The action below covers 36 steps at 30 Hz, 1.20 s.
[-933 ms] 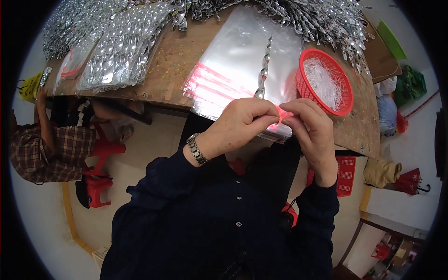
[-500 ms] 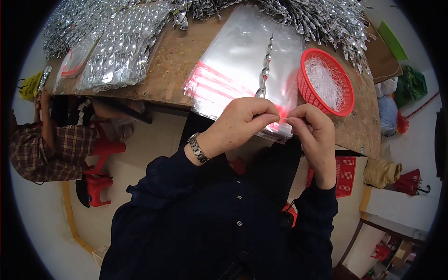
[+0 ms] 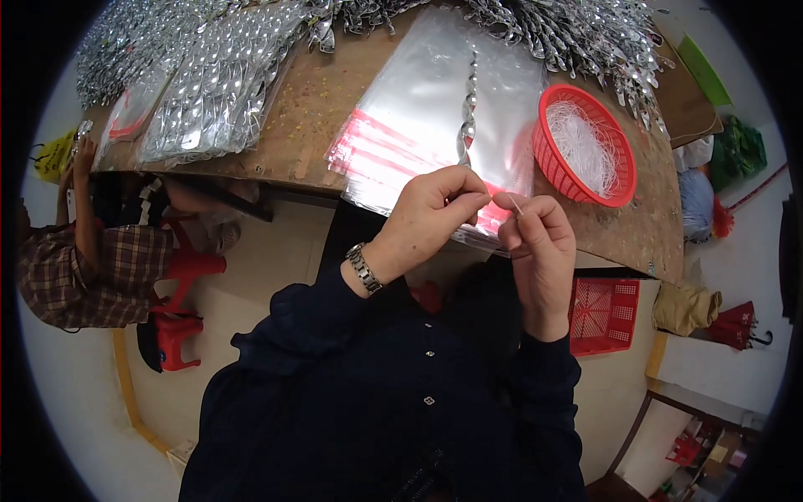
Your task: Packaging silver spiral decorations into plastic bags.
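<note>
My left hand is closed in a pinch at the lower end of a twisted silver foil strip. That end is hidden behind my fingers. The strip stretches away over a stack of clear plastic bags with red-pink bands along their near edge. Close by on the right, my right hand pinches a thin whitish thread, whose short tip sticks out above the thumb. The fingertips of both hands nearly meet over the bags' near edge.
Right of the bags stands a red plastic basket of fine clear-white threads. Silver foil strips heap at the table's back; bagged ones lie left. A person in a plaid shirt sits far left. A red crate is below.
Both hands have shifted slightly left, and the foil strip has moved left with them. My right hand has turned, bringing its thumb up and the thread's tip into sight.
</note>
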### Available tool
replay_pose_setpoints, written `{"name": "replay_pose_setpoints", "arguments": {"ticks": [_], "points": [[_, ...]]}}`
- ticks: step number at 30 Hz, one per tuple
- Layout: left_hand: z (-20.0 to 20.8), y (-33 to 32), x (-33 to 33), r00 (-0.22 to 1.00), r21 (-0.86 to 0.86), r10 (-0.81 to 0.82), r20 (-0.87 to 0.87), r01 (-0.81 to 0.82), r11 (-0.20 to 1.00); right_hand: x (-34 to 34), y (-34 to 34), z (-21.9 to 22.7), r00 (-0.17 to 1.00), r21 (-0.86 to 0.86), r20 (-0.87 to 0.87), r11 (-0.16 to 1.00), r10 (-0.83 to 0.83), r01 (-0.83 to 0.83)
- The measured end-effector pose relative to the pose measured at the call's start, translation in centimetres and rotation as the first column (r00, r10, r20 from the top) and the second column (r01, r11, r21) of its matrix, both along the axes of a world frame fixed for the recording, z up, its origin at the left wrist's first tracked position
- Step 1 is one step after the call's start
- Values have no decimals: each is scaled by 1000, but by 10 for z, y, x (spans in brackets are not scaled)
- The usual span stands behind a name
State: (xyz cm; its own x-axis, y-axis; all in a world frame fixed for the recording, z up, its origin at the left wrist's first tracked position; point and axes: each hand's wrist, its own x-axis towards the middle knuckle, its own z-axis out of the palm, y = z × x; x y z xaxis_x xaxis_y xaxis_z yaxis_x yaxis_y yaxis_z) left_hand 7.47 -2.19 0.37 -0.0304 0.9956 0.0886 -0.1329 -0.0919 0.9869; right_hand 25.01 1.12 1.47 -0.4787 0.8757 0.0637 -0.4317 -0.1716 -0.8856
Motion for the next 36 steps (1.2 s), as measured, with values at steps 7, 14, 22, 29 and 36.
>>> {"name": "replay_pose_setpoints", "arguments": {"ticks": [7,14,22,29,36], "points": [[0,-1,-3,996,49,20,-83,-16,999,-8,0,3,872,611,366,791,-325,38],[3,1,-7,996,-20,-73,48,74,997,-4,10,10,659,928,367,215,-656,-303],[2,2,-7,999,-71,-38,-37,35,997,-10,9,7,652,923,369,177,-662,-342],[4,4,-7,997,-81,-26,-76,19,997,-11,8,-1,664,931,365,237,-653,-279],[2,3,-9,998,-89,-64,-29,61,994,-13,0,-2,704,853,411,517,-580,-73]]}}
